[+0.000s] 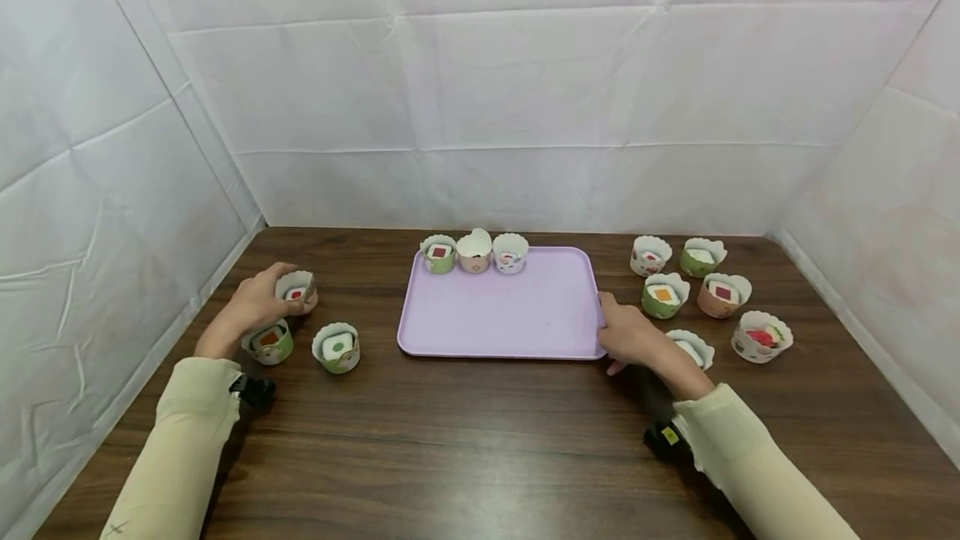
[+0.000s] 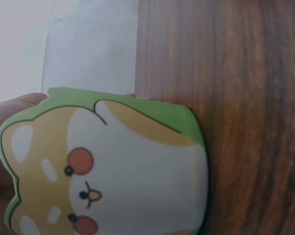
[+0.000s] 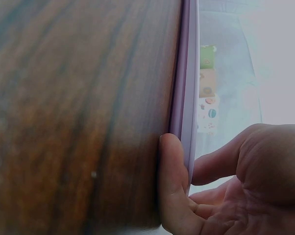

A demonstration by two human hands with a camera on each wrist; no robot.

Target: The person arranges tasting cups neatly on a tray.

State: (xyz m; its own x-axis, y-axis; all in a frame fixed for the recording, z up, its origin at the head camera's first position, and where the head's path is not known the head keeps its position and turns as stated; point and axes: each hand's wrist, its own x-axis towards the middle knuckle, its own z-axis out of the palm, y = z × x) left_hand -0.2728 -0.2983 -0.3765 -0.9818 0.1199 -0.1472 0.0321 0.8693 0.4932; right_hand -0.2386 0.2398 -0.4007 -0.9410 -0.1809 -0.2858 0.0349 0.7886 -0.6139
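At the left, my left hand (image 1: 258,300) holds a brown-patterned paper baking cup (image 1: 307,297) whose white filling has a red mark. Just in front of that hand stands a green paper cup (image 1: 272,346) with an orange square inside; a green cup with a cartoon animal (image 2: 133,161) fills the left wrist view and hides most of the fingers. My right hand (image 1: 628,332) pinches the right edge of a lilac tray (image 1: 495,315), its digits on both sides of the rim (image 3: 190,88). Three cups line the tray's back left: green (image 1: 441,263), pinkish (image 1: 474,262) and white (image 1: 512,263).
Another green cup (image 1: 341,363) stands left of the tray. On the right are several filled cups, among them a green one (image 1: 660,307), a brown one (image 1: 716,305) and a white one (image 1: 753,348). White cloth walls (image 1: 525,90) enclose the wooden table (image 1: 450,440).
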